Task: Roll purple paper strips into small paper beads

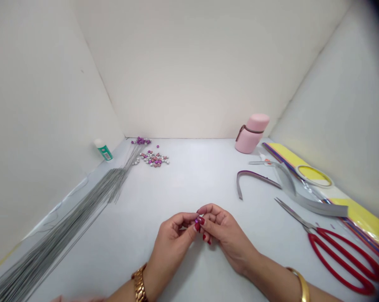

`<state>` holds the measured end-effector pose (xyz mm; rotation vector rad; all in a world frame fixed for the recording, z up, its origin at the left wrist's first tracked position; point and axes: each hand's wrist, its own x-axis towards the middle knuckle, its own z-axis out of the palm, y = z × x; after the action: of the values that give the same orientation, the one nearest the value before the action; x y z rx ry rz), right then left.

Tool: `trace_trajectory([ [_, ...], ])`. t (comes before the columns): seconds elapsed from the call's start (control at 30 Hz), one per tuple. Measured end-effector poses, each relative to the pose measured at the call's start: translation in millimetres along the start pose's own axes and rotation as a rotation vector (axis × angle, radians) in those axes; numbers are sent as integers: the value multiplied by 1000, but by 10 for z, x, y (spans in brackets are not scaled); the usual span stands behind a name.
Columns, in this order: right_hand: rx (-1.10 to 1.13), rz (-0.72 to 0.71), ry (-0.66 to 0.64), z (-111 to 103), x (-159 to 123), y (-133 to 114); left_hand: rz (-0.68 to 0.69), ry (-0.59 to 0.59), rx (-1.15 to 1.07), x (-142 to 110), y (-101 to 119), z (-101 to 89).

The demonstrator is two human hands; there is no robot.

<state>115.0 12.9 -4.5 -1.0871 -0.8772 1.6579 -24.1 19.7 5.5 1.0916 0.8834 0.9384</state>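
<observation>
My left hand (176, 237) and my right hand (223, 231) meet near the front middle of the table. Between their pinched fingertips is a small shiny purple paper star (197, 220), mostly covered by the fingers, so its exact shape is hard to make out. Both thumbs and index fingers press on it. Farther back on the left lies a loose pile of small purple, silver and copper-coloured paper stars (155, 159). Beside it, purple stars (140, 141) sit at the far ends of some thin grey wires.
A long bundle of grey wires (66, 224) runs along the left side, near a glue stick (103, 150). At right are a pink bottle (251, 134), curled paper strips (315, 204), a tape roll (330, 183), yellow sheets (362, 216) and red-handled scissors (340, 256). Walls enclose three sides.
</observation>
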Motion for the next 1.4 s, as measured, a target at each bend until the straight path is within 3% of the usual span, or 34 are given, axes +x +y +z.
trace_trajectory([
  [0.17,25,-6,-55,5,-2,-21,-20,-31,-159,13,33,19],
  [0.4,-91,0,-74,-5,-4,-16,-91,56,-126,3,25,15],
  [0.67,-82,-23,-23,1,-4,-14,117,44,175,-11,-44,-43],
  [1.0,-43,37,-143,-5,-23,-32,40,10,153,-2,-21,-64],
  [1.23,-169,-60,-101,-1,-23,-24,144,11,249,-15,-42,-75],
  [1.4,-182,-49,-119,-10,-17,-27,172,-12,266,4,-12,-81],
])
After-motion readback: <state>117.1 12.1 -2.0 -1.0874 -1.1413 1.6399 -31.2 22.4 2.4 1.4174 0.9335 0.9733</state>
